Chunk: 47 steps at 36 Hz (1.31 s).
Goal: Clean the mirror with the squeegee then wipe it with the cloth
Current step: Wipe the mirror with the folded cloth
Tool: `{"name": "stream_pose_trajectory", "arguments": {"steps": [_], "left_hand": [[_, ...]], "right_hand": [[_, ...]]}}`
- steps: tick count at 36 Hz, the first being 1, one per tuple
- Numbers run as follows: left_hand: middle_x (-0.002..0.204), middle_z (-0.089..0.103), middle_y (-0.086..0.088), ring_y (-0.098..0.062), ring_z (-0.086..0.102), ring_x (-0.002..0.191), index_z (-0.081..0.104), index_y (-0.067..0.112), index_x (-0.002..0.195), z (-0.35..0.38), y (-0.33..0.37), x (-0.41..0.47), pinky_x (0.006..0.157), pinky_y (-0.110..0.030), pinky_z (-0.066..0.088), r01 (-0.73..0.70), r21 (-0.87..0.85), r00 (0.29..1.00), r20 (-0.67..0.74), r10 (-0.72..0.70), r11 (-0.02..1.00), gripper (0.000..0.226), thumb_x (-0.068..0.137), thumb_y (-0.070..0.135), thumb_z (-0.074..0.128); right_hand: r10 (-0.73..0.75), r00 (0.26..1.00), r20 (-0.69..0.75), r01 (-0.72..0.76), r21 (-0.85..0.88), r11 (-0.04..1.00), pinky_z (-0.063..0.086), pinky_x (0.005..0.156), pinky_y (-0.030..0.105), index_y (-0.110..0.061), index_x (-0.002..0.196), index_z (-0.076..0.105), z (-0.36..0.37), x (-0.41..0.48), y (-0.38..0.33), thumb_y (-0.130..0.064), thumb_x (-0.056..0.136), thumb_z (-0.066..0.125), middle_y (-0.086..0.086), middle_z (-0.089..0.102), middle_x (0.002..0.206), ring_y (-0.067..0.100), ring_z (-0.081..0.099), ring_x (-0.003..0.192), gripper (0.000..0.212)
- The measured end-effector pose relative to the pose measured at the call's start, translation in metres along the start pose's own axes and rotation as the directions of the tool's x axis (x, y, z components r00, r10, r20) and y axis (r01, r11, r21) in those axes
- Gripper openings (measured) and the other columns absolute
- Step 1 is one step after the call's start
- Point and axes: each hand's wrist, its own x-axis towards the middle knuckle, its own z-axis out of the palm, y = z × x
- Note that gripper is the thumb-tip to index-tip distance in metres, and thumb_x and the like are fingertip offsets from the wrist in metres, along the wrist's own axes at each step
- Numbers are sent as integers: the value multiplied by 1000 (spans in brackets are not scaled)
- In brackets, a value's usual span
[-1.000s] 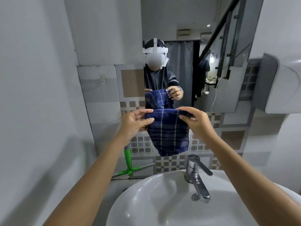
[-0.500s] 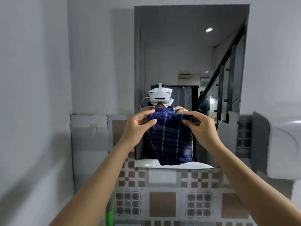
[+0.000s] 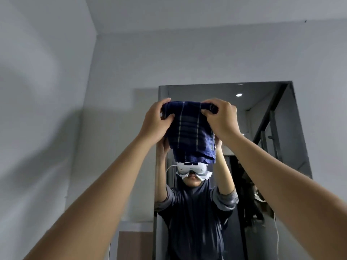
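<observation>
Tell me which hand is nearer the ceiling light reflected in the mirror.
Right. The right hand grips the cloth's top corner just below-left of the reflected ceiling light; the left hand grips the opposite corner, farther left.

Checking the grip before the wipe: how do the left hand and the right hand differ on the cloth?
The left hand pinches the cloth at its top left corner, thumb in front; the right hand bunches the top right corner into a roll. The right hand covers more fabric than the left hand. Both hold the top edge up high before the mirror.
</observation>
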Motion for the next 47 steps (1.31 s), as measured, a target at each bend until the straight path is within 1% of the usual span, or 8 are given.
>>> {"name": "stream_pose_trajectory", "arguments": {"steps": [4, 11, 16, 22, 33, 39, 43, 47], "left_hand": [[112, 49, -6, -21, 49, 110, 50, 10, 127, 12, -12, 10, 100, -32, 41, -57, 83, 995, -71, 63, 995, 41, 87, 10, 59], [118, 46, -14, -26, 46, 109, 56, 4, 122, 31, -26, -5, 91, -22, 38, -168, 250, 950, -218, 224, 954, 41, 83, 9, 65], [127, 52, -7, -21, 44, 118, 52, 6, 128, 32, -27, -15, 97, -22, 34, -225, 302, 949, -146, 278, 926, 37, 92, 14, 53], [150, 29, -7, -17, 21, 140, 32, 8, 141, 32, -32, -22, 110, -25, 18, -228, 393, 970, 12, 243, 891, 54, 96, 36, 41], [154, 18, -9, -21, 16, 141, 21, 5, 144, 33, -25, -17, 111, -34, 26, -195, 545, 981, 95, 171, 815, 59, 97, 35, 39], [152, 22, -10, -22, 20, 140, 24, 3, 142, 32, -24, -14, 110, -36, 30, -195, 553, 981, 115, 157, 810, 58, 96, 33, 42], [156, 11, -5, -18, 12, 142, 17, 8, 145, 26, -25, -13, 112, -31, 22, -193, 496, 978, 165, 126, 846, 58, 97, 32, 38], [156, 2, 0, -11, 3, 143, 9, 14, 146, 18, -37, -26, 115, -26, 8, -202, 307, 965, 226, 135, 930, 56, 99, 32, 33]], "right_hand": [[15, 999, -45, -16, -32, 999, 43, 68, 16, -15, 96, 70, 9, 11, 3, -6, 84, 59, -2, 66, 91, 11, 56, 79, 19], [46, 995, -86, -55, -110, 992, 44, 66, 23, -16, 95, 71, 14, 3, 13, -6, 83, 59, 3, 70, 91, 15, 58, 74, 20], [37, 996, -76, -48, -151, 987, 50, 72, 28, -16, 95, 71, 13, 1, 13, -8, 82, 59, 4, 70, 92, 19, 61, 79, 19], [23, 999, -49, -31, -167, 985, 47, 71, 27, -15, 97, 70, 11, -1, 14, -9, 84, 60, 4, 70, 93, 19, 60, 80, 18], [-94, 990, -102, 61, -284, 957, 34, 79, 22, -14, 113, 61, 9, -12, 2, -2, 82, 58, 3, 51, 119, 18, 42, 111, 34], [-216, 976, -18, 211, -143, 967, 41, 92, 22, -11, 120, 59, 25, -34, -11, -3, 88, 48, 4, 59, 124, 17, 54, 112, 35], [-51, 987, 151, 69, -111, 992, 20, 112, 25, -11, 141, 35, 39, -41, 0, -16, 98, 36, 4, 35, 150, 14, 27, 139, 43], [-57, 959, 278, 142, -297, 944, -2, 117, 28, -19, 148, 11, 49, -44, 14, -35, 101, 22, -5, 2, 158, 5, -3, 144, 51]]}}
